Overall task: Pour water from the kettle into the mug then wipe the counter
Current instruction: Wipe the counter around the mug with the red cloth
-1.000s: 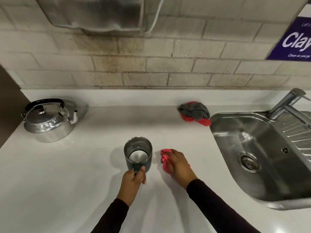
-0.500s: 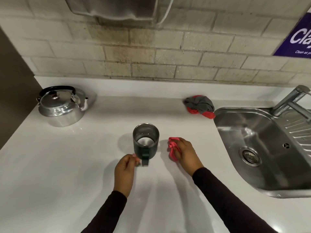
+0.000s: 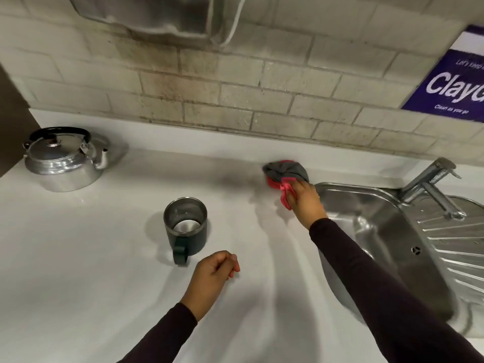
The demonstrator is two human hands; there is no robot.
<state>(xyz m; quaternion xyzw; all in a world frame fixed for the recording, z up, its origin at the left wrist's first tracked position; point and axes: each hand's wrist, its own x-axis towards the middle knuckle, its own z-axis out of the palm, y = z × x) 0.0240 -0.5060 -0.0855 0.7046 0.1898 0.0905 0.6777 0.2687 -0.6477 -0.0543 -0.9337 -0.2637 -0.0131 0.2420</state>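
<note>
A dark green mug [image 3: 186,231] with a steel inside stands upright mid-counter, its handle toward me. The shiny metal kettle [image 3: 62,161] with a black handle sits at the far left of the white counter [image 3: 78,258]. My right hand [image 3: 305,201] grips a small pink cloth [image 3: 286,196] just above the counter, right beside a grey and red rag [image 3: 285,171] near the sink's corner. My left hand [image 3: 212,276] hovers loosely curled with nothing in it, a little to the right of the mug's handle.
A steel sink [image 3: 379,244] with a drainboard and tap [image 3: 432,179] fills the right side. A tiled wall [image 3: 235,95] runs behind the counter, with a purple sign [image 3: 455,85] at right and a metal dispenser [image 3: 157,14] overhead.
My left hand let go of the mug's handle and drew back. My right hand carried the pink cloth from beside the mug to the far right, up to the grey and red rag.
</note>
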